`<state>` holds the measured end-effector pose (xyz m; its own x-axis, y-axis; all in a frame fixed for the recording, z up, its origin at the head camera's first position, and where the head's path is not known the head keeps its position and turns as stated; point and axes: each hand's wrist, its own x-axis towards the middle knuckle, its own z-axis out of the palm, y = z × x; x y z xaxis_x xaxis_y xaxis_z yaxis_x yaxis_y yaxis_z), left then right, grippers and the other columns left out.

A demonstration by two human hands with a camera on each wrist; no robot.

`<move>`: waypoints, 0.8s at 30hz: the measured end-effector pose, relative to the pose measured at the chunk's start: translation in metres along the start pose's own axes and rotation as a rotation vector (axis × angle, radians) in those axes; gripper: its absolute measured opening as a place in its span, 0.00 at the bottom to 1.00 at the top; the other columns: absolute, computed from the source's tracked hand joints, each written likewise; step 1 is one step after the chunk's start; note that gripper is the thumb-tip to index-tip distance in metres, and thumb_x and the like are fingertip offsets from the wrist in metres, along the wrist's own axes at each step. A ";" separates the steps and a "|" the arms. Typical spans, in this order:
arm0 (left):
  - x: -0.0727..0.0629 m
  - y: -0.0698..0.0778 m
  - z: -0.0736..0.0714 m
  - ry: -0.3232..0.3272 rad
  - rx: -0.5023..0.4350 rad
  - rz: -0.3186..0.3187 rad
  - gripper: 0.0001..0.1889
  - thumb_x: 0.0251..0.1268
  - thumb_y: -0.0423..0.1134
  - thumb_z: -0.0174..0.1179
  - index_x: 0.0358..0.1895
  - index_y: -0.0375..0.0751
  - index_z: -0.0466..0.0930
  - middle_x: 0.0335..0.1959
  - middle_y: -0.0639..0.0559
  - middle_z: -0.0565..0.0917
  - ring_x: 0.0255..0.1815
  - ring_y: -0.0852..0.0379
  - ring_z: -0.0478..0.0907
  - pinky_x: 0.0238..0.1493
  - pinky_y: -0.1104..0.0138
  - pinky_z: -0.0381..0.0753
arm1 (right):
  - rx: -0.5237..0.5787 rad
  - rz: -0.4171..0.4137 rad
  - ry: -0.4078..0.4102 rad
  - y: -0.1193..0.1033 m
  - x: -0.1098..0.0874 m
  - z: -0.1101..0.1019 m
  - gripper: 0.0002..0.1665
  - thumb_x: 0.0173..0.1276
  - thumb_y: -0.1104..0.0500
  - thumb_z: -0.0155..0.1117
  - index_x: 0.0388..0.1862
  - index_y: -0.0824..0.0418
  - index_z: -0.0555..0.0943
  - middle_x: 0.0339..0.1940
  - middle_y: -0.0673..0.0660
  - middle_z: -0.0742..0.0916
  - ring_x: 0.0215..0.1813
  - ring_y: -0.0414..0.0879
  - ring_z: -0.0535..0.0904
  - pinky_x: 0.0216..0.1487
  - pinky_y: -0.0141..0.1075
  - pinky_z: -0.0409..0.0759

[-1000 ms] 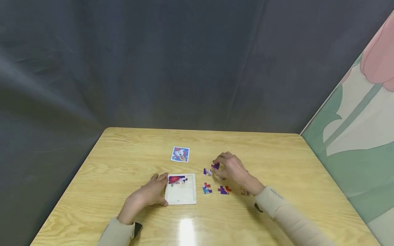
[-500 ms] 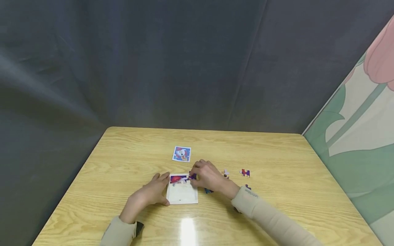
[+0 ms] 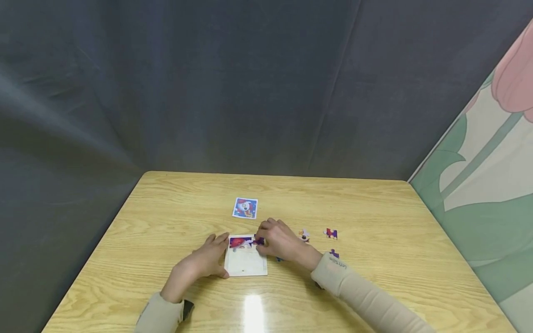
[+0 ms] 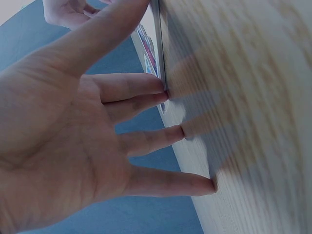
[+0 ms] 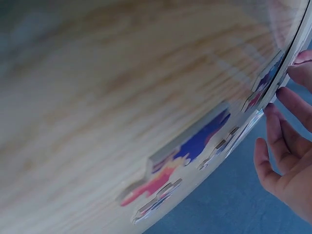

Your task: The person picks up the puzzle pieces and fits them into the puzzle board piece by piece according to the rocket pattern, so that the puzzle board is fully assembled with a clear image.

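Atop the tray, far right, your right hand pinches a purple piece, best squared before pressing, spread left hand bracing.

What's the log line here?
left hand: touching puzzle tray, left edge | right hand: pinching purple piece, tray's far-right corner | loose pieces: on table

Curtained-off indoor spot, dark cloth backdrop, flower-patterned panel at right, wood-grain table
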<state>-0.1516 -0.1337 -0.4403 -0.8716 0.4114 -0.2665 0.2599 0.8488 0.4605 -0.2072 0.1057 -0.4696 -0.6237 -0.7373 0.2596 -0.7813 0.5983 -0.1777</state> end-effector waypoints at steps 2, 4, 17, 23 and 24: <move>0.000 0.000 0.000 0.000 0.003 -0.002 0.48 0.43 0.41 0.76 0.68 0.24 0.62 0.75 0.39 0.56 0.73 0.30 0.47 0.55 0.26 0.59 | -0.006 -0.002 -0.003 -0.001 0.000 0.000 0.12 0.60 0.52 0.70 0.40 0.55 0.87 0.42 0.50 0.85 0.44 0.44 0.76 0.43 0.38 0.78; -0.001 0.000 0.000 0.002 0.006 0.000 0.48 0.43 0.41 0.77 0.68 0.24 0.62 0.75 0.39 0.56 0.73 0.29 0.48 0.55 0.26 0.59 | -0.016 -0.001 -0.005 -0.001 0.000 0.000 0.12 0.60 0.52 0.70 0.41 0.55 0.86 0.42 0.51 0.85 0.45 0.44 0.76 0.45 0.39 0.79; 0.000 0.000 0.000 0.001 0.006 0.005 0.47 0.45 0.41 0.76 0.68 0.24 0.62 0.75 0.38 0.57 0.73 0.29 0.48 0.58 0.29 0.60 | -0.051 -0.024 -0.027 -0.006 -0.001 -0.002 0.09 0.62 0.53 0.68 0.39 0.54 0.86 0.47 0.52 0.85 0.47 0.45 0.78 0.54 0.49 0.79; 0.000 0.000 0.001 0.004 0.001 0.010 0.47 0.45 0.41 0.76 0.68 0.24 0.62 0.75 0.38 0.56 0.73 0.29 0.47 0.58 0.29 0.60 | -0.092 -0.023 -0.034 -0.011 0.001 -0.004 0.07 0.62 0.55 0.68 0.37 0.54 0.86 0.44 0.51 0.85 0.43 0.45 0.78 0.47 0.43 0.81; 0.000 0.000 0.001 0.004 -0.001 0.010 0.47 0.45 0.41 0.76 0.68 0.24 0.62 0.75 0.38 0.56 0.73 0.29 0.47 0.57 0.29 0.60 | -0.102 -0.025 -0.031 -0.011 0.002 -0.004 0.06 0.62 0.55 0.68 0.36 0.54 0.86 0.43 0.51 0.85 0.43 0.45 0.78 0.45 0.41 0.80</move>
<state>-0.1516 -0.1339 -0.4411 -0.8707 0.4182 -0.2586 0.2678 0.8444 0.4640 -0.1994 0.0989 -0.4633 -0.6055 -0.7609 0.2332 -0.7913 0.6070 -0.0740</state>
